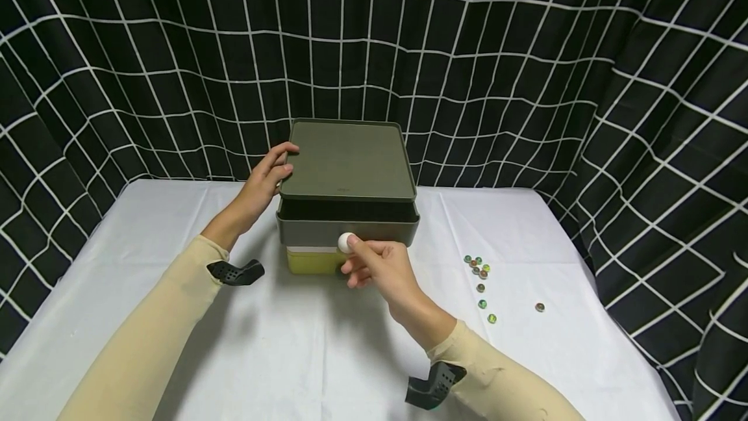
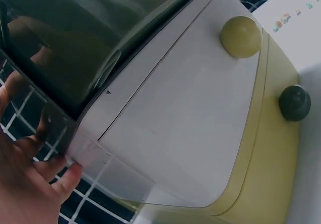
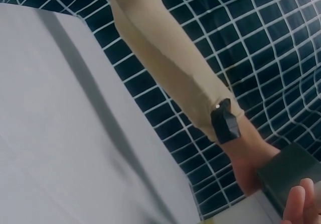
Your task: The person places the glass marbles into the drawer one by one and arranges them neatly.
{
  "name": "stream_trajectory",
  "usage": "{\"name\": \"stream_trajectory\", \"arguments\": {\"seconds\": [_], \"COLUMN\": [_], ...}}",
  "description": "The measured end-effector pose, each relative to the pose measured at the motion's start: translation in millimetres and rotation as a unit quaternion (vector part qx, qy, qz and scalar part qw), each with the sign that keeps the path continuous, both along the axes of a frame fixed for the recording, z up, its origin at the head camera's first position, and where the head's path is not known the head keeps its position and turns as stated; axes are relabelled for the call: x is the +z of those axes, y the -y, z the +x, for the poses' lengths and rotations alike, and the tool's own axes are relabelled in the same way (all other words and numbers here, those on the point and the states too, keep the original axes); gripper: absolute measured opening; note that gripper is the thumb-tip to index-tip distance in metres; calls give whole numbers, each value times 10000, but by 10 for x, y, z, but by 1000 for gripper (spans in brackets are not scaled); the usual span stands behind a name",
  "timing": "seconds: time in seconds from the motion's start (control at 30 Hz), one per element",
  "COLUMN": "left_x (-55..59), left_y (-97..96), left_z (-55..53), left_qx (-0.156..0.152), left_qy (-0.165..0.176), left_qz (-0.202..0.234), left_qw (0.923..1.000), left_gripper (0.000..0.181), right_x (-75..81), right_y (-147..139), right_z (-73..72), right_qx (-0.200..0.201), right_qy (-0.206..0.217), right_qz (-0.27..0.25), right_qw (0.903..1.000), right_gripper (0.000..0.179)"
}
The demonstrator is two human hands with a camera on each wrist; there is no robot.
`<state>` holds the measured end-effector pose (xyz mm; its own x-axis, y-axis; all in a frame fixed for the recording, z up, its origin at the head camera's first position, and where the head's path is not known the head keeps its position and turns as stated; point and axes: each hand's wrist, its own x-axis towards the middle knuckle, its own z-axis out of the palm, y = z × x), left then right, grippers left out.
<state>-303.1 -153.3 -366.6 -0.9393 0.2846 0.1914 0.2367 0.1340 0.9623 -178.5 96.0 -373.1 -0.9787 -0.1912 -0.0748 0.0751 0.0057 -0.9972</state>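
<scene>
A small drawer chest stands on the table, with a dark olive top (image 1: pixel 350 161), and its upper drawer (image 1: pixel 315 232) juts out, showing a dark gap inside. My right hand (image 1: pixel 380 268) pinches the white round knob (image 1: pixel 345 243) on that drawer's front between thumb and fingers. My left hand (image 1: pixel 265 177) rests against the chest's left side, fingertips at the top edge. Under the dark drawer, the left wrist view shows a white drawer (image 2: pixel 185 118) with a yellow knob (image 2: pixel 241 37) and a yellow drawer (image 2: pixel 276 148) with a dark knob (image 2: pixel 295 103).
Several small glass marbles (image 1: pixel 482 273) lie loosely grouped on the white tablecloth (image 1: pixel 280 349) to the chest's right, with one marble (image 1: pixel 539 307) farther right. A black curtain (image 1: pixel 362 38) with a white grid hangs behind and at both sides.
</scene>
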Motion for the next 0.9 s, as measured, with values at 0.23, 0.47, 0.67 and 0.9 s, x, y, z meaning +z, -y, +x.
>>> {"name": "stream_trajectory", "arguments": {"seconds": [0.23, 0.47, 0.67, 0.9], "left_x": [-4, -8, -15, -16], "left_y": [-17, -27, -14, -9], "left_z": [-10, -12, -4, 0], "left_qx": [9, -17, 14, -4], "left_qy": [-1, 18, -33, -5], "left_qz": [20, 105, 60, 105], "left_qw": [10000, 9999, 10000, 9999], "left_gripper": [43, 43, 44, 44], "right_x": [3, 0, 2, 12], "right_y": [-19, -28, -28, -32], "right_z": [33, 64, 90, 121], "right_qx": [27, 42, 78, 89], "right_qy": [44, 78, 83, 105], "right_qz": [21, 62, 52, 49], "right_qw": [10000, 9999, 9999, 9999], "right_gripper": [35, 40, 35, 33]}}
